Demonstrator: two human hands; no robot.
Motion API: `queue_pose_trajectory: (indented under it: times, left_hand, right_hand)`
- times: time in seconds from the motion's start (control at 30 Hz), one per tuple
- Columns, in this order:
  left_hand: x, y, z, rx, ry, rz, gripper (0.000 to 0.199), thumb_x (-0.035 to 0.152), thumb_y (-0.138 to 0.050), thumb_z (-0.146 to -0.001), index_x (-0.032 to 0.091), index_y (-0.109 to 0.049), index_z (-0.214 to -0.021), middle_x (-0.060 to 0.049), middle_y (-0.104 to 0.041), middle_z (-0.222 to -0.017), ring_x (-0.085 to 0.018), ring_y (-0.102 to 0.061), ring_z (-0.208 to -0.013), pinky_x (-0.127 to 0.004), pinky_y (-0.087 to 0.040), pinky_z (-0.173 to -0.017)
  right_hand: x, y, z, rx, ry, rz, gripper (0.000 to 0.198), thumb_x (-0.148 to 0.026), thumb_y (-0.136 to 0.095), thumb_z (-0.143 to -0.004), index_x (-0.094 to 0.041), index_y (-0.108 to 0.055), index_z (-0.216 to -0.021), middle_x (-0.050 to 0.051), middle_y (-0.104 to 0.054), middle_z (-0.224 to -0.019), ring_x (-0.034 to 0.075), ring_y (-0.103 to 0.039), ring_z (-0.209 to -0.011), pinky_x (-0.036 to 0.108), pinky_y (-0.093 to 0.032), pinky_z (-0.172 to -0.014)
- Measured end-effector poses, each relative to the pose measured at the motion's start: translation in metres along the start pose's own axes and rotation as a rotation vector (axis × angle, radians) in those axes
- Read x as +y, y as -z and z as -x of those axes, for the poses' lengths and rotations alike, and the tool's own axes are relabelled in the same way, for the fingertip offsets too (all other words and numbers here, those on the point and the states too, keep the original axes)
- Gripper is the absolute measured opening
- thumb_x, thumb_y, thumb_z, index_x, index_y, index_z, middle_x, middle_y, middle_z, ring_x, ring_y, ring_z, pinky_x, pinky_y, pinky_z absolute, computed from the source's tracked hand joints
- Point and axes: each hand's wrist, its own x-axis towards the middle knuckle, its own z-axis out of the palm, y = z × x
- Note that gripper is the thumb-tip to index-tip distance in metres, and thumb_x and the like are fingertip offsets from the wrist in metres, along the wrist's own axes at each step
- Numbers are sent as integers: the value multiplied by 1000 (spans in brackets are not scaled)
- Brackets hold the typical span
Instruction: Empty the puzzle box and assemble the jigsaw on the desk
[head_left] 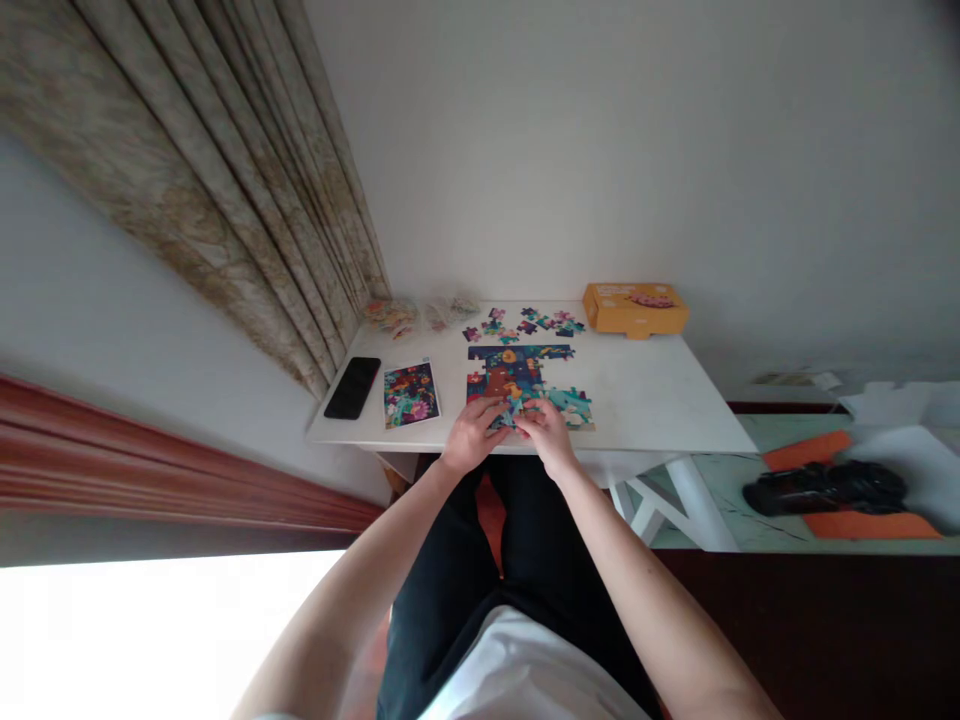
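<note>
A partly joined jigsaw puzzle (499,380) lies near the front edge of the white table, showing dark blue, red-brown and teal parts with gaps on its right side. My left hand (472,432) rests on its lower edge, fingers stretched over the pieces and thumb apart from them. Close by on the right, my right hand (547,432) has thumb and fingertips pinched at a small puzzle piece (515,417), partly covered by the fingers. Behind the puzzle lie several loose puzzle pieces (526,327) in two loose groups.
A picture card (411,394) and a black phone (352,388) lie on the left of the table (637,400). Clear bags of pieces (394,316) sit at the back left, and a yellow box (636,309) at the back right. A patterned curtain (247,180) hangs along the left.
</note>
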Motion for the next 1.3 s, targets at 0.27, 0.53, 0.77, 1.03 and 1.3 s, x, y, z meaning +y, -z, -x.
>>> queue_pose_trajectory:
  times: [0.27,0.53,0.77,1.03,1.3]
  left_hand:
    - [-4,21,5,-93,19,-100,34,41,-64,-101,26,-71,-131,-10,-73,-128,-27,-66,-124,-51,-48,-114]
    - [-34,44,22,-231,82,-205,31,39,-56,-105,28,-72,-130,-8,-72,-136,-26,-66,-126,-55,-37,-122]
    - [-35,40,25,-227,109,-252,31,38,-55,-106,28,-71,-130,-9,-71,-134,-26,-64,-128,-54,-35,-124]
    - [-26,38,28,-226,72,-317,39,35,-49,-107,24,-62,-142,-13,-61,-149,-27,-55,-140,-52,-38,-124]
    - [-11,28,32,-312,-18,-387,42,41,-45,-109,26,-58,-146,-10,-61,-152,-25,-54,-144,-53,-30,-128]
  right_hand:
    - [5,15,4,-47,183,405,33,-59,-65,-84,-29,-59,-95,0,-66,-70,25,-68,-69,37,-56,-68]
    - [-10,56,-30,36,525,1170,35,-44,-53,-100,-23,-71,-122,15,-68,-138,34,-56,-132,55,-35,-117]
    - [3,58,-35,-23,491,1319,44,-47,-50,-103,-27,-65,-140,9,-58,-155,33,-47,-144,62,-23,-124]
    - [7,60,-37,1,543,1298,42,-46,-50,-104,-27,-66,-138,10,-61,-151,34,-50,-142,65,-26,-122]
    - [10,61,-38,11,569,1305,41,-46,-51,-103,-28,-66,-137,9,-61,-151,34,-51,-141,64,-27,-121]
